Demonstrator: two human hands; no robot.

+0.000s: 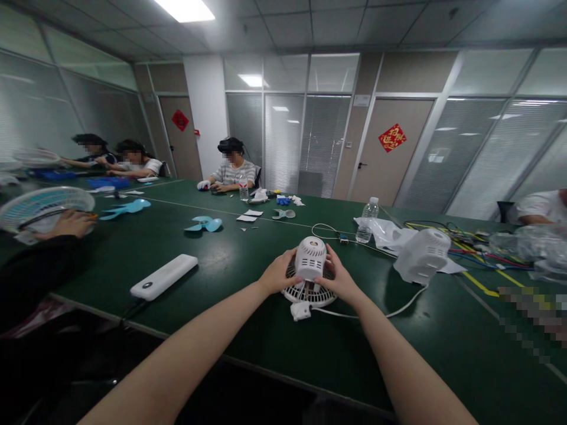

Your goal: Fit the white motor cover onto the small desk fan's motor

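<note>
In front of me a white vented fan motor housing (310, 254) stands upright over a round white fan grille (325, 297) on the green table. My left hand (280, 272) grips the housing's left side, fingers curled behind it. From the right, my right hand (339, 276) holds the same housing, its thumb near the lower front edge. A small white plastic part (301, 311) lies just before the grille. From it a white cable (343, 315) runs right to a white fan base (423, 255), which has slots in its side.
Left of me lie a long white device (163, 277) and light-blue fan blades (204, 224). A co-worker's hand (73, 224) holds a large fan grille (48, 203). A water bottle (367, 221) stands beyond my right hand; wires (469, 245) spread further right. Other people sit around the table.
</note>
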